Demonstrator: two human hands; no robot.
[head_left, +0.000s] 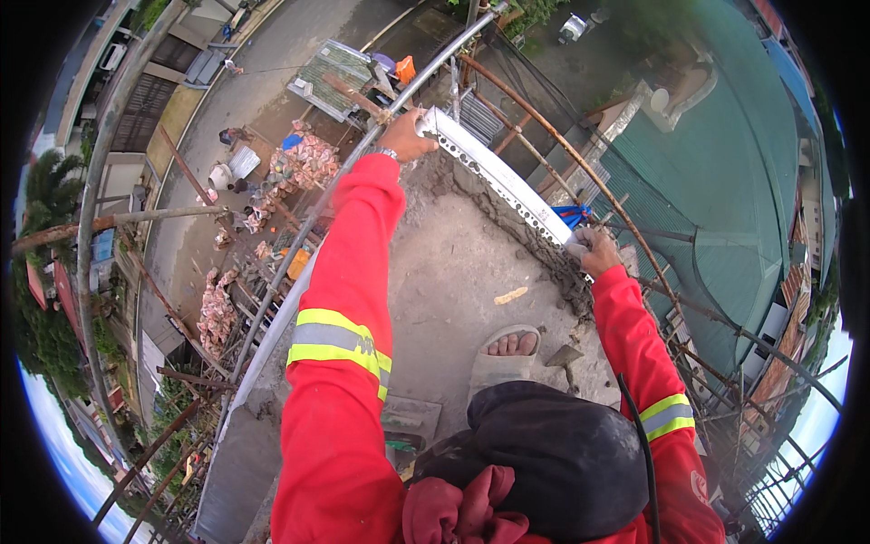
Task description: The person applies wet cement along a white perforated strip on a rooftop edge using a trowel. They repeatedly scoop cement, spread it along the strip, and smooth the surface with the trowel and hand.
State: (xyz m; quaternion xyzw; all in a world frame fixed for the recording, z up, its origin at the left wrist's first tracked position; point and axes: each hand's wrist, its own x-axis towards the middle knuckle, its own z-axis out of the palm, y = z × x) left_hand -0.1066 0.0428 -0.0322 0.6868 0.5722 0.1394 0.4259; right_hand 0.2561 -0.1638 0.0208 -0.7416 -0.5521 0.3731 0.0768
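In the head view, a long white bar (498,170) slants from the upper middle of the frame down toward the right of centre, with a row of dark holes along its lower-left side; whether that holed strip is a separate piece, I cannot tell. The left hand (406,136) is at its upper end, fingers and thumb clamped on the corner; the right hand (594,251) is at its lower end, fingers bent and apparently clamped there too, though their undersides are hidden. Rough wet mortar (533,243) runs just beside the bar, along the rim of a grey concrete floor (444,281). A trowel (564,355) lies at lower right of centre, near a sandalled foot (509,349). Past the rim are a metal pipe (272,290), wooden poles, a blue cloth (573,215) and, at upper left, a street far below. The main risk looks to be the bar tipping over the rim, should either hand lose its hold on a dusty or wet end. Uneven pressure from the two hands could skew the bar or gouge the soft mortar. A backward step could catch the trowel, and leaning too far out could upset the person's balance.
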